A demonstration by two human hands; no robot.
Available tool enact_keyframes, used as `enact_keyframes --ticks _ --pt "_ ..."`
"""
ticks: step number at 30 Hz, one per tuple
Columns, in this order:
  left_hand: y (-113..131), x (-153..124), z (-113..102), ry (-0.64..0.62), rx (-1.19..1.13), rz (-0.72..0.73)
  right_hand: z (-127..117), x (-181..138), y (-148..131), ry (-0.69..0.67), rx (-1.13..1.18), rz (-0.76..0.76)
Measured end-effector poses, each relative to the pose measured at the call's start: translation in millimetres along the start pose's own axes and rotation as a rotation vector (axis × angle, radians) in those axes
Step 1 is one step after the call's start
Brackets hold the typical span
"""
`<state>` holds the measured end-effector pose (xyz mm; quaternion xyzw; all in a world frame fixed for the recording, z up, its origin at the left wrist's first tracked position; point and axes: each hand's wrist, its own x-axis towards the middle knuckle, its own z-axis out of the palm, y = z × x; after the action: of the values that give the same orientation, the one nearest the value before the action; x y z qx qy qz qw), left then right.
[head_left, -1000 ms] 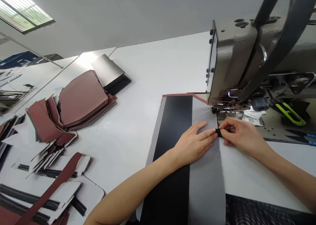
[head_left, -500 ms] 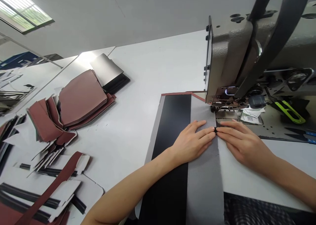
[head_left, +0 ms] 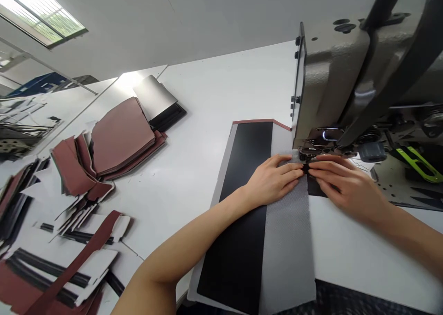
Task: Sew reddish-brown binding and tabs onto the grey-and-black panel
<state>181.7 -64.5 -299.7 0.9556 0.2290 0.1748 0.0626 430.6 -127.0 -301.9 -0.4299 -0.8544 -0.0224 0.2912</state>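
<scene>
— Start at the fingers. Holding anything?
— Using two hands. With the left hand (head_left: 277, 181), spreading the fingers loosely, flat on one long panel (head_left: 249, 246), grasping nothing. With the right hand (head_left: 349, 188), holding the fingers almost straight and close together, tips at one small black strip (head_left: 306, 168). Can't tell whether pinched there or merely pressed.
— And the panel, lying where?
— On the white worktop (head_left: 207, 89), partly beneath the left arm, right edge at the presser foot (head_left: 304, 156) of one sewing machine (head_left: 328, 84). Made up of one black band between two grey ones, with one reddish edging (head_left: 252, 121) along the far end.
— Farther out?
— To the right, one yellow-green tool (head_left: 417, 163). Well to the left, one stack of reddish pieces (head_left: 122, 135), next to one silver sheet (head_left: 155, 96) on black ones. Nearer, one long reddish strip (head_left: 81, 259) across white pieces.
— Differing how from half a second ago?
— Shifted forward, hands and panel alike: right at the presser foot now, short of it then. Showing the panel's near end, then cut off by the frame.
</scene>
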Motion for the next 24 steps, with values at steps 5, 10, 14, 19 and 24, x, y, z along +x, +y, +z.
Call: enact_keyframes --ticks 5,10,14,19,24 --pt "-0.7 -0.2 -0.4 -0.009 -0.012 0.003 -10.7 -13.1 34.1 0.069 -0.303 0.348" --pt "-0.9 -0.8 0.2 -0.006 0.001 0.002 -21.5 -16.7 36.4 0.196 -0.292 0.417" --pt "-1.5 -0.4 1.0 0.003 0.0 0.009 -22.6 -15.9 5.7 0.306 -0.092 0.041" --pt "-1.3 -1.6 3.0 0.007 0.012 0.0 -0.8 -1.5 -8.3 -0.09 0.021 -0.043" --pt "-6.5 1.3 4.9 0.018 -0.003 -0.001 11.6 2.0 4.6 -0.142 -0.051 -0.032"
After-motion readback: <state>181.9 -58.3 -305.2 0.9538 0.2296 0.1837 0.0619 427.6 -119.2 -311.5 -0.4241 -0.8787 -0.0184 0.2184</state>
